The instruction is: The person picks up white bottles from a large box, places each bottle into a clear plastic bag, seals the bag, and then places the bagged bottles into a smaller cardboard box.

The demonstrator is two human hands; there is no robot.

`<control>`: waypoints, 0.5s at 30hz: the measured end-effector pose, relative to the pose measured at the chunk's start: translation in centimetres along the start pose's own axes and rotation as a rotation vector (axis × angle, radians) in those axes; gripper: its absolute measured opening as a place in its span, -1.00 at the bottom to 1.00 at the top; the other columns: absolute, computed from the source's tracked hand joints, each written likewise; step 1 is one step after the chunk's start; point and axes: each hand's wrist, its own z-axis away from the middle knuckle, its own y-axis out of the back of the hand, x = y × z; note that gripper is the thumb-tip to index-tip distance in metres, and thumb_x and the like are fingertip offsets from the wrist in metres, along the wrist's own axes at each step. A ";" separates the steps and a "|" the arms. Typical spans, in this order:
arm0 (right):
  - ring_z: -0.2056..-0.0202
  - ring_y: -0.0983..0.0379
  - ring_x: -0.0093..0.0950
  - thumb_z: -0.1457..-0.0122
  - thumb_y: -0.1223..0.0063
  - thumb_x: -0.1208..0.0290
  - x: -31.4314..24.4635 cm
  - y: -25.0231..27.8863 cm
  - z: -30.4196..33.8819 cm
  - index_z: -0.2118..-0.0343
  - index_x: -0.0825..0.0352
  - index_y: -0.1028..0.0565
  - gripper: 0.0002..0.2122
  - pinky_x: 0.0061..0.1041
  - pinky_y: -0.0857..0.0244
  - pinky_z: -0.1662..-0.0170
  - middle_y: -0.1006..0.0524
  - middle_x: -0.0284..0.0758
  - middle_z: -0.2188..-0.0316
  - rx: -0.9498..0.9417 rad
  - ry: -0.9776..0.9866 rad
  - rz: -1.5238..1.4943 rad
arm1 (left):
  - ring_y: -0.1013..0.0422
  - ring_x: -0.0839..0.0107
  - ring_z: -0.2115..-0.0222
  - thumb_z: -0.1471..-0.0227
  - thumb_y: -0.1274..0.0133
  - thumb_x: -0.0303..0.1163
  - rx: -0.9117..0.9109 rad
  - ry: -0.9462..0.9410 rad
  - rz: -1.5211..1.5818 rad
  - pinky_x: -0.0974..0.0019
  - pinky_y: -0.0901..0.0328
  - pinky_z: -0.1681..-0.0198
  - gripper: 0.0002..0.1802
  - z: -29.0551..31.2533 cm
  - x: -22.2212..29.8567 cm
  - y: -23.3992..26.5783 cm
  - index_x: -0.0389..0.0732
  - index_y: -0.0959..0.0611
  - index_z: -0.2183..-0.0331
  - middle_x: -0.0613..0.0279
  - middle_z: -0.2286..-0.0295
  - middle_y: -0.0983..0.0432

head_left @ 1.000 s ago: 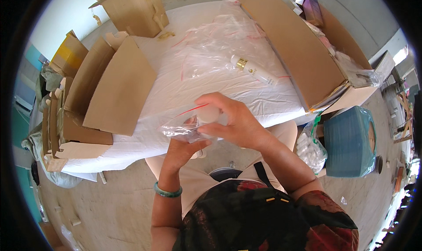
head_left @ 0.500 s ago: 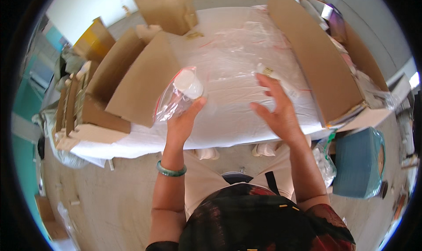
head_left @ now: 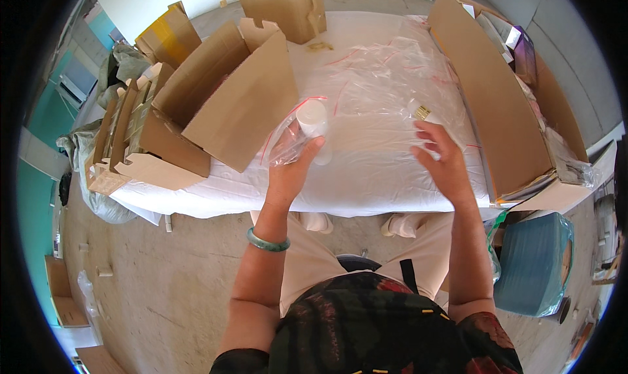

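Near the left hand (head_left: 292, 171), brown carton (head_left: 243, 100)

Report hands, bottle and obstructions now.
Left hand holding white-capped container in clear bag. Right hand open at gold-collared bottle, contact unclear. Loose bags alongside.

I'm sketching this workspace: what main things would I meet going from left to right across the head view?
Yellow-taped box, open cardboard box, left hand holding a bagged white container, right hand, long cardboard box.
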 end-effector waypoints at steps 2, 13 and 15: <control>0.06 -0.37 -0.38 -0.01 -0.15 0.50 -2.2 -2.0 -0.3 -0.01 0.21 -0.35 -0.56 -0.44 -0.28 0.07 -0.42 -0.25 0.11 -0.120 0.073 -0.060 | -0.33 0.53 0.23 -0.02 -0.11 -0.40 0.033 -0.029 -0.008 0.42 -0.24 0.14 -0.61 0.3 0.2 0.3 -0.29 -0.51 0.08 0.27 0.23 -0.46; 0.00 -0.31 -0.43 0.04 -0.22 0.37 -6.2 -8.0 -3.7 -0.09 0.27 -0.28 -0.41 -0.44 -0.21 -0.02 -0.40 -0.28 0.03 -0.315 0.157 -0.391 | -0.38 0.60 0.35 -0.02 -0.13 -0.43 0.198 -0.018 0.214 0.49 -0.26 0.21 -0.85 1.5 2.3 0.7 -0.28 -0.66 0.33 0.37 0.43 -0.53; 0.05 -0.33 -0.43 0.06 -0.22 0.34 -6.2 -8.0 -3.4 -0.06 0.31 -0.31 -0.43 -0.44 -0.21 0.01 -0.43 -0.28 0.06 -0.329 0.152 -0.427 | -0.38 0.61 0.37 -0.01 -0.13 -0.47 0.178 -0.037 0.200 0.50 -0.27 0.24 -0.87 1.7 3.0 0.7 -0.29 -0.65 0.34 0.37 0.43 -0.53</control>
